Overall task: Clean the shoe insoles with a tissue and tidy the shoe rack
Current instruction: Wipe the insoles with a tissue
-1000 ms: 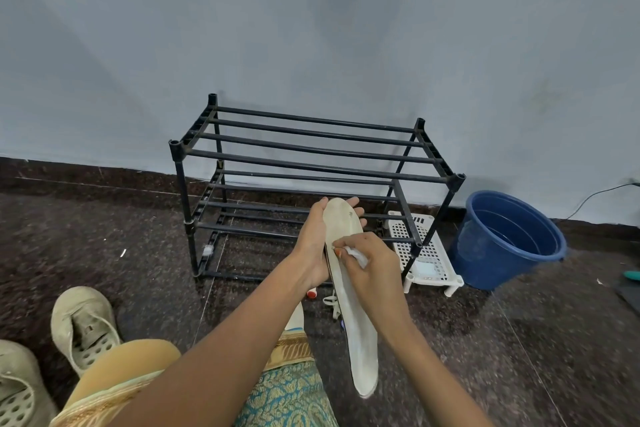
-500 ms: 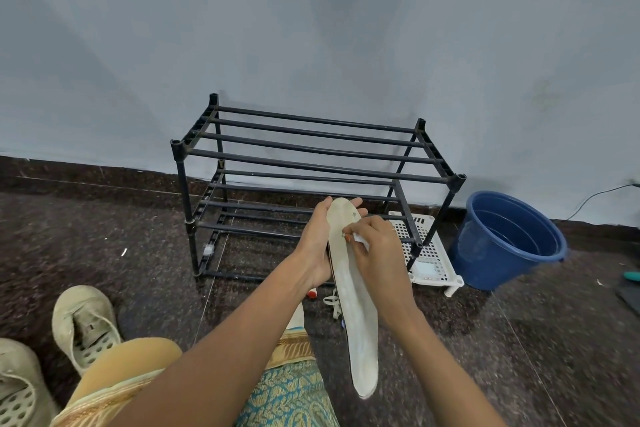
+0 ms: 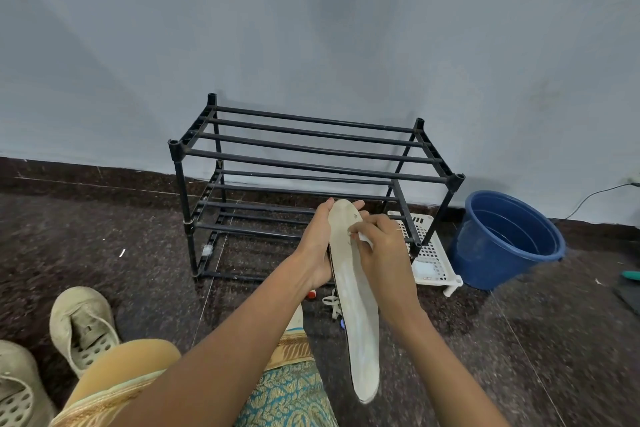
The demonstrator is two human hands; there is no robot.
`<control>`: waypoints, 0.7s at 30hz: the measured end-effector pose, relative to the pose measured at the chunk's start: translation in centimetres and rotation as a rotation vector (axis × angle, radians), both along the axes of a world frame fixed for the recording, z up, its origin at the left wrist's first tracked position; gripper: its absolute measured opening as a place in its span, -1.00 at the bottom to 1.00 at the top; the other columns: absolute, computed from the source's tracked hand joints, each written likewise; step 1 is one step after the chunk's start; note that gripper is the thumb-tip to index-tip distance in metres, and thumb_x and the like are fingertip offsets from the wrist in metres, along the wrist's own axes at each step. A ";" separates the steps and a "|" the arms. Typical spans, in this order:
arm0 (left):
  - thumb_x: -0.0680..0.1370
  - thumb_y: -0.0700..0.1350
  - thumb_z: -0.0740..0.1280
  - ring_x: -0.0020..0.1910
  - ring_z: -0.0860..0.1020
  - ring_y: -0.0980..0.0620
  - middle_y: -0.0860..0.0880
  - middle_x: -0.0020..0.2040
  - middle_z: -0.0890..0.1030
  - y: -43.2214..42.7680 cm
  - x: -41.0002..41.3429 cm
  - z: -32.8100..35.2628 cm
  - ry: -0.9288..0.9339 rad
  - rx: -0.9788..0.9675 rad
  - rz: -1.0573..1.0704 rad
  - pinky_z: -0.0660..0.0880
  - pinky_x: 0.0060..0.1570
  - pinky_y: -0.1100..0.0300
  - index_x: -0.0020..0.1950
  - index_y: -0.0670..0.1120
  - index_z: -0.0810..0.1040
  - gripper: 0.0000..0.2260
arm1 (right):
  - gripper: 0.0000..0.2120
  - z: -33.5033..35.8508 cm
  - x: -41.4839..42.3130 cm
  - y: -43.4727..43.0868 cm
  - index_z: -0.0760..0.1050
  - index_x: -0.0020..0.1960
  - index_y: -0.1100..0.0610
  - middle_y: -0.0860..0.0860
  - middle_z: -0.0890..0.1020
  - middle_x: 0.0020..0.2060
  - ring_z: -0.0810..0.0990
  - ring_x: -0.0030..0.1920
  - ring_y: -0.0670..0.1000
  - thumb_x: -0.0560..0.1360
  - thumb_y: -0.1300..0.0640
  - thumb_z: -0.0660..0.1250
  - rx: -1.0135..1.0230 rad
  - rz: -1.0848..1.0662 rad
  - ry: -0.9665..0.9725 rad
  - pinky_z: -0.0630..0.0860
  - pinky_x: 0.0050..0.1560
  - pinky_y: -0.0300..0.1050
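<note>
Facing shoe rack (image 3: 311, 166) against grey wall (image 3: 311, 28) — left hand (image 3: 317, 246) grips insole (image 3: 356, 322), right hand (image 3: 384, 253) pinches tissue (image 3: 365, 238) — blue bucket (image 3: 502, 253) beside rack.

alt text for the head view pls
A left hand holds a pale insole while the right hand presses a white tissue near its far end. Behind, a black shoe rack stands by the wall, a blue bucket right of it, beige shoes lower left.

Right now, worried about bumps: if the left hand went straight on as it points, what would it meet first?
Probably the shoe rack: the left hand, holding the insole, points at its lower bars; depth is unclear.
</note>
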State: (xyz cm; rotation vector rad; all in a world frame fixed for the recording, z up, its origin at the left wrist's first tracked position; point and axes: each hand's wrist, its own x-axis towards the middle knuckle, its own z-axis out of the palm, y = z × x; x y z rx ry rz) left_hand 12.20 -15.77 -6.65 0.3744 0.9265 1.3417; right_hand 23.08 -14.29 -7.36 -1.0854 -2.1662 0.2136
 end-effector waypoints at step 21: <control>0.64 0.13 -0.05 0.02 0.59 -0.04 -0.05 0.16 0.62 -0.4 0.1 0.4 0.022 -0.004 -0.006 0.50 0.08 0.07 0.21 -0.03 0.57 -0.54 | -0.85 0.8 0.0 0.6 0.58 -0.06 0.26 0.10 0.55 -0.12 0.51 -0.04 0.10 0.40 0.41 0.33 -0.006 -0.013 0.001 0.41 -0.17 -0.19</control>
